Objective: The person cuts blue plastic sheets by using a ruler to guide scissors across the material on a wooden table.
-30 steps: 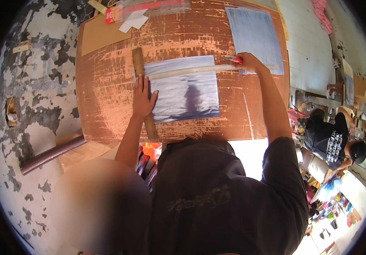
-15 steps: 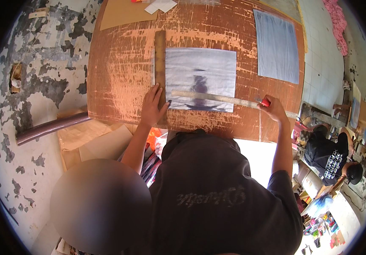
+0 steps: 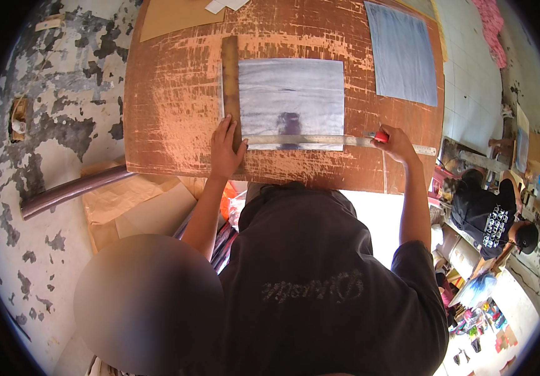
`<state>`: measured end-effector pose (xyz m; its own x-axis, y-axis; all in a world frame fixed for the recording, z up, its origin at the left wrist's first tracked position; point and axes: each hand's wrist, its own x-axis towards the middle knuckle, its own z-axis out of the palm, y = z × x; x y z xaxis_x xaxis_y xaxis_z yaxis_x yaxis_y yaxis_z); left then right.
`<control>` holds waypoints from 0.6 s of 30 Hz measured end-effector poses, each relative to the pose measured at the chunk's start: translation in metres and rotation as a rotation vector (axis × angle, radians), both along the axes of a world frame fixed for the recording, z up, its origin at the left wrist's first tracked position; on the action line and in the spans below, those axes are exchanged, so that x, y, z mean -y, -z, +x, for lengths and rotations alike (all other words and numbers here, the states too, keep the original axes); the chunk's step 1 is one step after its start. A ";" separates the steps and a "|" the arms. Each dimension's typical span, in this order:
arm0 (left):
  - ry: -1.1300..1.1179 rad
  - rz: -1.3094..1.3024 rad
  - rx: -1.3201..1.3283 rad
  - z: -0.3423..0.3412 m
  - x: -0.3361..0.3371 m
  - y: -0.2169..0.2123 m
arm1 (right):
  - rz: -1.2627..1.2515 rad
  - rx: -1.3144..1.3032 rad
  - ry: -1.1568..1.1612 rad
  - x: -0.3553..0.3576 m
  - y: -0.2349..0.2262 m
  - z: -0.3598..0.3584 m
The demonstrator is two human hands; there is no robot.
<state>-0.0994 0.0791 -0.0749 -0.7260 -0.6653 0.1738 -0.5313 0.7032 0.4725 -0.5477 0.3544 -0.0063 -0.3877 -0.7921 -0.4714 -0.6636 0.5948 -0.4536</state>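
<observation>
A shiny grey-white sheet (image 3: 292, 88) lies on the worn brown tabletop (image 3: 170, 113). Along its left edge runs a dark brown straightedge (image 3: 230, 75). My left hand (image 3: 225, 150) rests with fingers stretched over the near end of this straightedge, its thumb by the left end of a long metal ruler (image 3: 314, 140). The ruler lies crosswise over the sheet's near part and reaches past its right edge. At the ruler's right part, my right hand (image 3: 398, 145) is closed around a small red tool (image 3: 381, 136); its exact kind is too small to tell.
A blue-grey sheet (image 3: 403, 53) lies at the table's far right, brown cardboard (image 3: 179, 20) and white pieces (image 3: 226, 5) at the far left. Brown paper (image 3: 126, 203) and a dark roll (image 3: 76, 191) are left of the table. Another person (image 3: 486, 213) works at the right.
The ruler has swung from a slant to nearly straight across the sheet, its left end now nearer me by my left thumb. My left thumb has drawn in; my right hand keeps the red tool.
</observation>
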 end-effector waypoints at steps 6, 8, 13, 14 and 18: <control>-0.001 0.003 0.014 0.003 0.001 0.005 | 0.015 -0.011 -0.026 0.001 0.002 -0.001; 0.000 0.005 0.011 0.002 0.000 0.011 | -0.010 0.005 -0.017 -0.002 0.009 -0.002; -0.002 0.005 0.011 0.003 -0.001 0.015 | -0.007 0.022 -0.010 -0.001 0.017 -0.004; -0.004 0.007 0.017 0.002 0.000 0.015 | -0.008 0.025 -0.011 -0.001 0.018 -0.005; 0.015 0.003 0.002 0.005 0.001 0.019 | -0.028 0.078 -0.002 0.000 0.019 -0.007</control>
